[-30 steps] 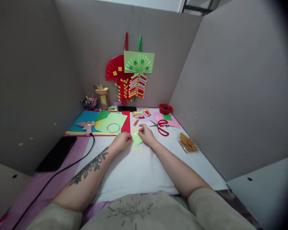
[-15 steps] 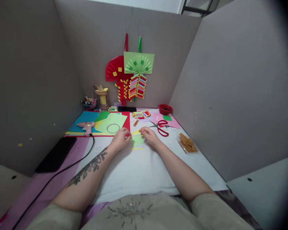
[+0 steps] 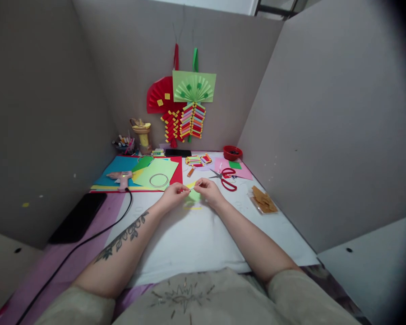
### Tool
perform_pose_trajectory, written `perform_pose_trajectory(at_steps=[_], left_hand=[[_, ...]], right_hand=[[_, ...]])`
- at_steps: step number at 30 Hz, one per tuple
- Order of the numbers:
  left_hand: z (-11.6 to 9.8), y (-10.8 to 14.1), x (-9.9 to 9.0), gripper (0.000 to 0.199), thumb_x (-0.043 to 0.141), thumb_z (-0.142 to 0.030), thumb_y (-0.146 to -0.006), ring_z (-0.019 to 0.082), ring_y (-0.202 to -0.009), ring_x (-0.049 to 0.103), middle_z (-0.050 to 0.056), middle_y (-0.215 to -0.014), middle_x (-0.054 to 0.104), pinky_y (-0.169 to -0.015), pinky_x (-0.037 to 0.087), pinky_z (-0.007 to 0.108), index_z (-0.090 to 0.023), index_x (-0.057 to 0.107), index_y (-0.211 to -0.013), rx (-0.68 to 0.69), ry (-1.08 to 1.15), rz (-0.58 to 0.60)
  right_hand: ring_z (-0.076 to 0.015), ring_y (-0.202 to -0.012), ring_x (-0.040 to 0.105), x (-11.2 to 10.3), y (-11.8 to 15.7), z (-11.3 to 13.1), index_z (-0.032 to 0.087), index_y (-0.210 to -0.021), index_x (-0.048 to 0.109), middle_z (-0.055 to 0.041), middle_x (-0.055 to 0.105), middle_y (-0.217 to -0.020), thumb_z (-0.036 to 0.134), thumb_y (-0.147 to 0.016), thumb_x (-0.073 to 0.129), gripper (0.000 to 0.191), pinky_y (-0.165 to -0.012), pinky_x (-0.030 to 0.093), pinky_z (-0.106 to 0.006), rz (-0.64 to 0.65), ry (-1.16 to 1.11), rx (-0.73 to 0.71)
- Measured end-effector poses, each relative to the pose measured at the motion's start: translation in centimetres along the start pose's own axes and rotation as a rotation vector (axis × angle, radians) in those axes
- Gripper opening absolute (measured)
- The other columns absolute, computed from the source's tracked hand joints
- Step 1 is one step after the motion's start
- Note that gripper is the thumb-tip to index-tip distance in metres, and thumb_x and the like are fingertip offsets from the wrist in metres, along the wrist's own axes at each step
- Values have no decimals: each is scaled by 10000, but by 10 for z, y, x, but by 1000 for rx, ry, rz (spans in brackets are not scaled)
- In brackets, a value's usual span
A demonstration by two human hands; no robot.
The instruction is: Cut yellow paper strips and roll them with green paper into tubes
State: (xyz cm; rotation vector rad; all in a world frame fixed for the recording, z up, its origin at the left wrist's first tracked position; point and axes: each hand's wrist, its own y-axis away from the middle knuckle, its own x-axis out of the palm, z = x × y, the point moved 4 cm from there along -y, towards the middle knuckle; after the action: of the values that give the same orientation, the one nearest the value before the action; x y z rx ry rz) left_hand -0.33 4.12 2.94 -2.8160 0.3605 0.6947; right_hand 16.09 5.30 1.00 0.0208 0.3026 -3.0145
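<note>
My left hand [image 3: 174, 196] and my right hand [image 3: 208, 190] nearly meet above the white cloth, fingers pinched. Between their fingertips is a small pale strip, too small to make out well. Beneath them lies a light green paper piece [image 3: 195, 197], partly hidden, with a bit of yellow paper [image 3: 191, 185] behind it. A thin yellow strip [image 3: 192, 208] rests on the cloth nearer to me. Red-handled scissors [image 3: 228, 184] lie open to the right of my right hand.
Left are coloured sheets [image 3: 165, 169], a pink glue gun [image 3: 123, 179] with its black cord, and a black phone-like slab [image 3: 78, 218]. A red bowl [image 3: 232, 153] and a packet of brown pieces [image 3: 264, 200] stand right. Paper decorations [image 3: 194, 85] hang behind.
My hands have come closer together, the left moving right, and the pale strip now sits between both sets of fingertips. The view has shifted slightly.
</note>
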Motion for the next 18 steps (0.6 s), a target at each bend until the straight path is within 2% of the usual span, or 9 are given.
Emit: perform_pose_trajectory(at_steps=[3, 5, 7, 10, 12, 15, 18], left_hand=[[11, -1, -2, 441, 565, -407, -766, 135, -628, 550, 74, -835, 671, -572, 431, 263, -150, 634, -1118, -181, 194, -11], [17, -3, -4, 462, 554, -410, -768, 132, -590, 542, 71, -815, 677, -544, 417, 260, -156, 619, -1148, -230, 185, -12], [19, -5, -2, 374, 574, -365, -739, 139, -607, 551, 57, -782, 677, -564, 423, 259, -154, 673, -1030, -161, 46, 23], [15, -5, 8, 213, 576, -278, -695, 147, -664, 569, 34, -764, 678, -622, 432, 246, -172, 706, -825, 46, -234, 146], [12, -3, 13, 192, 555, -248, -691, 149, -690, 575, 32, -792, 681, -632, 429, 236, -190, 708, -792, 138, -376, 201], [9, -1, 16, 211, 538, -234, -689, 156, -725, 583, 39, -845, 679, -631, 424, 229, -203, 714, -800, 174, -475, 223], [8, -2, 15, 219, 539, -253, -682, 153, -721, 581, 33, -837, 675, -611, 415, 220, -209, 718, -800, 161, -477, 238]], right_hand=[[-97, -524, 458, -13, 0, 5, 193, -718, 546, 39, 531, -610, 355, -627, 650, 213, -529, 387, -227, -169, -24, -23], [-92, -499, 455, -19, 3, 6, 190, -713, 548, 38, 539, -599, 349, -620, 652, 212, -506, 388, -225, -197, -50, 11], [-95, -499, 479, -17, 9, 7, 182, -696, 558, 29, 563, -593, 330, -595, 674, 213, -503, 407, -227, -129, -59, 61], [-108, -495, 520, -6, 20, 4, 177, -677, 559, 26, 582, -552, 290, -567, 693, 207, -493, 425, -229, -23, -32, 136], [-105, -451, 508, 1, 25, 0, 179, -666, 545, 37, 565, -500, 267, -565, 683, 192, -453, 404, -218, -1, 4, 176], [-99, -400, 472, 9, 29, -10, 183, -648, 522, 57, 524, -440, 247, -571, 655, 166, -405, 359, -202, 15, 57, 199], [-95, -410, 465, 11, 28, -20, 183, -631, 525, 59, 522, -449, 227, -565, 632, 133, -401, 335, -193, 5, 163, 180]])
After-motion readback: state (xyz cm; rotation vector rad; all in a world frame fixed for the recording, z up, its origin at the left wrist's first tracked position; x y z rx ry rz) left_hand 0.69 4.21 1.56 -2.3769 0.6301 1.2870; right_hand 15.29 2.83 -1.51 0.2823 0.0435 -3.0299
